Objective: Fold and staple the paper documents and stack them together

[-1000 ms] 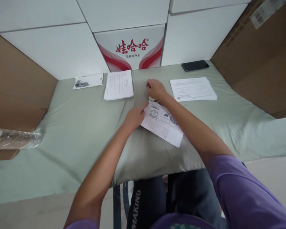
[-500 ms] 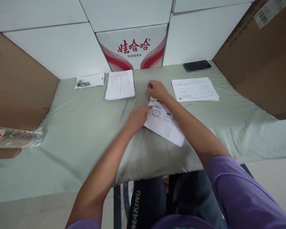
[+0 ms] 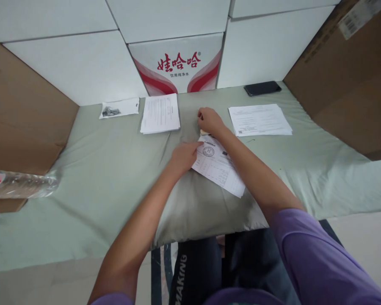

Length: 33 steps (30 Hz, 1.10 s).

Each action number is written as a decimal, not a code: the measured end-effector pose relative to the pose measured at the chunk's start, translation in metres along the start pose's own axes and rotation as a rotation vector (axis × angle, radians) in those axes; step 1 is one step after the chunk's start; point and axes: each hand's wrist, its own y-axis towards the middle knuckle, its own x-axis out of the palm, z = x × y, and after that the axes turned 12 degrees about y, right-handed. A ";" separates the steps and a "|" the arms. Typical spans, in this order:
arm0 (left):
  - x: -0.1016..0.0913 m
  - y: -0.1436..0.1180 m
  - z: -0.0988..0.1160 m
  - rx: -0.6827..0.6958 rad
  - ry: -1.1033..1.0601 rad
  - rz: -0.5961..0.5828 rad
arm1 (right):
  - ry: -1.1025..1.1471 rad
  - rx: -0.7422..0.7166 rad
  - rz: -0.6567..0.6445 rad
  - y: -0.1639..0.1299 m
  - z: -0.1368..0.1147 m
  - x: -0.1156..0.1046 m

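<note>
1. Near the middle of the tabletop (image 3: 92, 169), which is covered with a pale green cloth, lies a printed sheet (image 3: 217, 167) with round stamps on it, set askew to the near edge.
2. The left hand (image 3: 184, 156) rests palm down on the sheet's left edge; its forefinger is stretched out and presses on the paper beside a stamp, while the other fingers are curled loosely under.
3. The right hand (image 3: 209, 120) sits at the sheet's far end, closed into a loose fist with the fingers drawn together. Something small and pale shows just beneath it at the top of the sheet, but whether the fingers pinch it I cannot tell.
4. The right forearm crosses over the sheet's right side and hides part of it.
5. Toward the far edge, left of the right hand, lies a stack of papers (image 3: 160, 113); further left is a small plastic bag (image 3: 119, 108) with dark parts inside.
6. Toward the far right corner lies a second stack of papers (image 3: 259, 120), and beyond it, at the far edge, a black phone (image 3: 262, 88).
7. At the left edge lies a clear plastic bottle (image 3: 20, 184) on its side.
8. Behind the far edge stand white boxes, one a printed carton (image 3: 178, 63) with red characters; brown cardboard stands at both sides.
</note>
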 end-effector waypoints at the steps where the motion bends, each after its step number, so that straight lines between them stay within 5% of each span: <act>1: 0.000 0.000 0.000 0.000 -0.002 0.001 | -0.012 0.008 -0.009 -0.001 -0.001 0.000; 17: -0.002 -0.001 0.002 -0.013 0.020 -0.020 | -0.140 0.105 -0.116 -0.008 -0.020 -0.001; 33: -0.001 -0.004 0.003 -0.022 0.057 -0.023 | -0.186 0.143 -0.019 -0.013 -0.035 0.002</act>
